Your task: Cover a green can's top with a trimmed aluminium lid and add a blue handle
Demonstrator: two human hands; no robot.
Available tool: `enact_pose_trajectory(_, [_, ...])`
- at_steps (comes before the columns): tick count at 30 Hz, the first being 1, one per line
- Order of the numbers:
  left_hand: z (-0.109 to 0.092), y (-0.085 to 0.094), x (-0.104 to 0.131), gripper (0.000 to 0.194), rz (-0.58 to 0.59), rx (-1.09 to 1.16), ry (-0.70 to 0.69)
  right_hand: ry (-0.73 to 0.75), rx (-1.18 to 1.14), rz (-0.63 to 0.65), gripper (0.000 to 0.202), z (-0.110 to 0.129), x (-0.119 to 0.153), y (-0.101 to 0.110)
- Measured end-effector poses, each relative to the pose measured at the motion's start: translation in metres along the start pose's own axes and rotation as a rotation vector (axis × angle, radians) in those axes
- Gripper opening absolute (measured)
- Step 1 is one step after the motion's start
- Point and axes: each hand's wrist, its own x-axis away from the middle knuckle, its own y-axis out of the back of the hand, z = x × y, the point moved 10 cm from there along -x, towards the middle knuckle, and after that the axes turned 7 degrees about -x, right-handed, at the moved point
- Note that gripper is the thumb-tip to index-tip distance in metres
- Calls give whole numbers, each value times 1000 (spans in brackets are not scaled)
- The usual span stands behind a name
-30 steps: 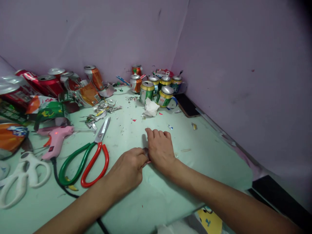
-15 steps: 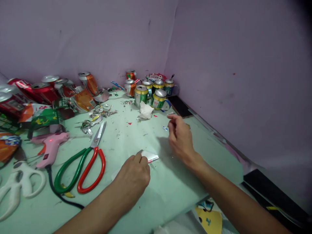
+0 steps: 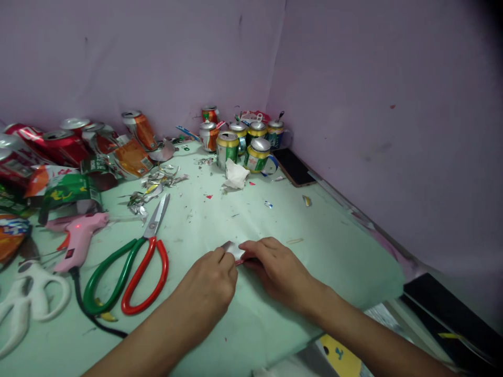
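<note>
A small silvery piece of can metal (image 3: 234, 250) with a reddish edge lies between my hands, low over the table. My left hand (image 3: 214, 277) is closed on its left part, with the fingers curled. My right hand (image 3: 275, 264) pinches its right end between thumb and forefinger. Much of the piece is hidden by my fingers. Left of my left hand lie large scissors (image 3: 146, 251) with one green and one red handle, blades pointing away from me.
A pink hot glue gun (image 3: 80, 235) and white-handled scissors (image 3: 35, 296) lie at the left. Cut and whole drink cans (image 3: 66, 149) crowd behind them. Near the corner stand several small cans (image 3: 257, 157), a crumpled tissue (image 3: 236, 174) and a phone (image 3: 294, 167). Metal scraps (image 3: 163, 178) litter the table (image 3: 338, 246).
My right hand has come down and toward me from near the phone and taken hold of the metal piece's right end. My left hand has kept its grip, shifting slightly.
</note>
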Motion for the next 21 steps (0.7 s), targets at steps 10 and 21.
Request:
enact_pose_trajectory(10, [18, 3, 11, 29, -67, 95, -43, 86, 166, -60, 23, 5, 6, -4])
enact_pose_trajectory(21, [-11, 4, -3, 25, -15, -295, -177, 141, 216, -91, 23, 14, 5, -1])
